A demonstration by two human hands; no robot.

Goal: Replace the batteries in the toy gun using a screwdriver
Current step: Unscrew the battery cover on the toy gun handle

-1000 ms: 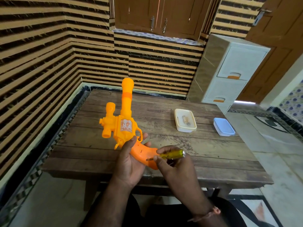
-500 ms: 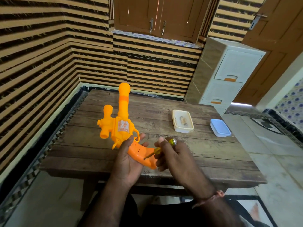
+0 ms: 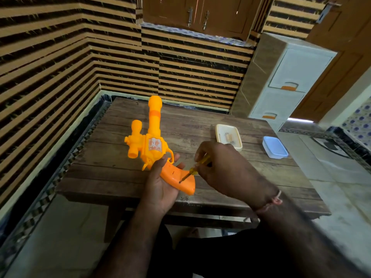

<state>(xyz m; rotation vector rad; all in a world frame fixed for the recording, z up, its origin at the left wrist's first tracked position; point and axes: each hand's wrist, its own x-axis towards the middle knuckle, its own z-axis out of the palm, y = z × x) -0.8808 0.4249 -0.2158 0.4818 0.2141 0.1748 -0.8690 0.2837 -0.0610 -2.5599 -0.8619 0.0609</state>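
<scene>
An orange and yellow toy gun is held above the near part of the wooden table, barrel pointing away from me. My left hand grips its darker orange handle from below. My right hand holds a small screwdriver with a yellow handle. The metal tip touches the side of the gun's handle near its lower end. Most of the screwdriver's handle is hidden inside my fingers.
A cream open tray with small items, possibly batteries, lies on the table's right half. A pale blue lidded box sits near the right edge. A white drawer unit stands behind the table, with striped walls at the back and left.
My right hand has turned the screwdriver from lying sideways to pointing down-left, and its tip now meets the gun's handle. The left hand keeps its grip on the gun.
</scene>
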